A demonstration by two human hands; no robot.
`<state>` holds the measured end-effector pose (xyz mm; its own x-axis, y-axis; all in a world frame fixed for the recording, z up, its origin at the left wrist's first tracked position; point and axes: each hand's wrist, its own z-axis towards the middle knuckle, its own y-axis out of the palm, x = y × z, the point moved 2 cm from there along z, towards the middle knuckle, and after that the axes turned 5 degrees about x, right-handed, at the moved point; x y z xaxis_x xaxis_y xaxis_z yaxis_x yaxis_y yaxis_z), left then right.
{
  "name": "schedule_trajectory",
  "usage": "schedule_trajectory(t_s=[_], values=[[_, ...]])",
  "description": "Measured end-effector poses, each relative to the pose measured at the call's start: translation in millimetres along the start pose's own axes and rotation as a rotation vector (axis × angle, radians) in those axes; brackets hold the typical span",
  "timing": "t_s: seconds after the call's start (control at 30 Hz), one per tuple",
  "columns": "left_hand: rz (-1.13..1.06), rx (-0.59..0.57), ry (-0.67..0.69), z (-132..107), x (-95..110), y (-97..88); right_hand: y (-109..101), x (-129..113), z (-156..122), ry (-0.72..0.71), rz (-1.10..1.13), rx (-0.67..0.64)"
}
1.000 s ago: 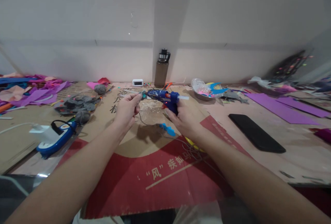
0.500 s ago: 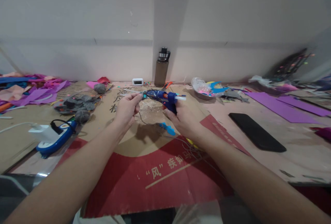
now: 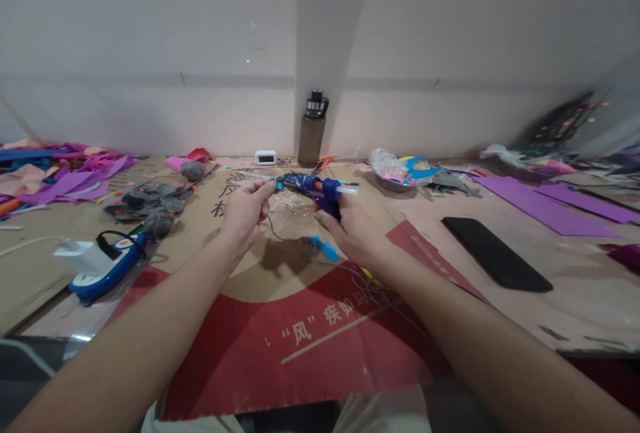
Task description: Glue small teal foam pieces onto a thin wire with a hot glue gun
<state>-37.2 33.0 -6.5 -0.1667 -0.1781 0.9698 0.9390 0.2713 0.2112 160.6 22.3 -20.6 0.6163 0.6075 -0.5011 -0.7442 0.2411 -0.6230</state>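
My right hand is wrapped round the handle of a dark blue hot glue gun. A whitish glue stick pokes out of its back end, and its nozzle end points left. My left hand is closed in a pinch right by the nozzle. A tiny teal bit shows at those fingertips; what exactly they grip is too small to make out. Below both hands lies a printed cardboard sheet, with a bright blue piece and a thin grey cord on it.
To the left are a blue power strip, grey fuzzy pieces and colourful scraps. A bottle and small white clock stand by the wall. Rightward lie a bowl, black phone and purple sheets.
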Motion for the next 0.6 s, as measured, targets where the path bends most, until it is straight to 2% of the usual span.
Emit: schedule_trajectory(t_s=[0.2,0.47,0.6], values=[[-0.016,0.016,0.022,0.7,2.9,-2.3,-2.0,-2.3,0.5,-0.029,-0.008,0.030],[0.024,-0.024,0.028,4.0,-3.6,-3.0,-1.9,-3.9,0.8,-0.012,-0.001,-0.001],[-0.006,0.007,0.025,2.7,0.4,-3.4,-2.9,-3.5,1.7,0.007,0.016,-0.011]])
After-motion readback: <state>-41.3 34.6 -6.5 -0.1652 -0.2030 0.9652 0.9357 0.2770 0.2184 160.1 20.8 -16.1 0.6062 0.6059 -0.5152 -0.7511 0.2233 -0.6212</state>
